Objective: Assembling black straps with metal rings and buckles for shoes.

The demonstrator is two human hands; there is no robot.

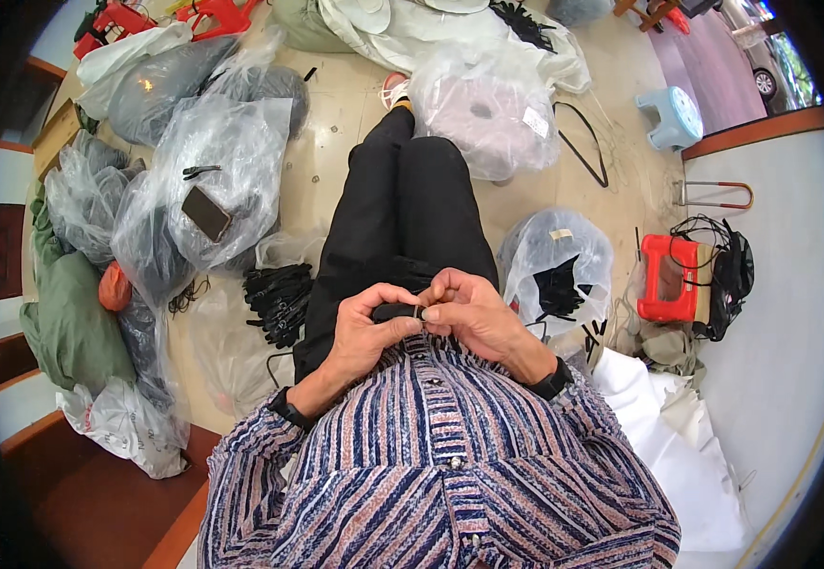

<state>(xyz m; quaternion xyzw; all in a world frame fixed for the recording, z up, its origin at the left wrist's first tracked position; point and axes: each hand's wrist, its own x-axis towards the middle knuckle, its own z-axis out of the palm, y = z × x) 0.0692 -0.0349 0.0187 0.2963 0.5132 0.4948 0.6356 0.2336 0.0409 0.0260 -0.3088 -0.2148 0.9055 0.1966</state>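
Observation:
Above my lap, my left hand (362, 330) and my right hand (476, 315) meet with their fingertips pinched together. Between them is a short black strap (393, 311), folded over, with what looks like a small metal piece at its right end. Fingers cover most of that end. Beside my left thigh lies a bundle of similar black straps (279, 305) with small buckles. To my right, a clear plastic bag (537, 232) stands with its mouth turned toward me and black pieces (560, 289) in it.
Stuffed plastic bags (208, 142) crowd the left, a phone (207, 213) lying on one. Ahead is a wrapped round bundle (483, 114). Rightward are a blue stool (670, 119), a red stool (668, 278) and white cloth (658, 427). A black loop (590, 142) lies on the floor.

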